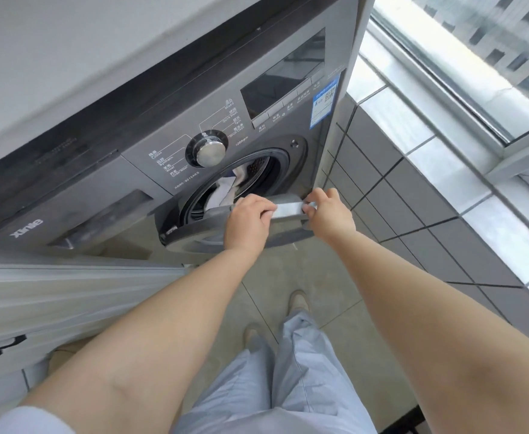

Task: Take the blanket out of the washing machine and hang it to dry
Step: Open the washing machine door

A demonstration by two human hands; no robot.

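Observation:
A dark grey front-loading washing machine [150,170] stands under a white counter. Its round door [200,236] is swung partly away from the drum, hinged at the left. Both hands grip the door's edge by the silver handle [288,209]: my left hand [250,219] curls over the rim on the left, my right hand [329,211] pinches the handle's right end. Through the gap, a pale white and blue blanket [230,189] lies bunched inside the drum, mostly hidden by the door.
A grey tiled low wall [420,220] with a window ledge and window runs along the right. White corrugated panelling [53,296] stands at the left beside the machine. My legs and shoes [297,300] are on the tiled floor below.

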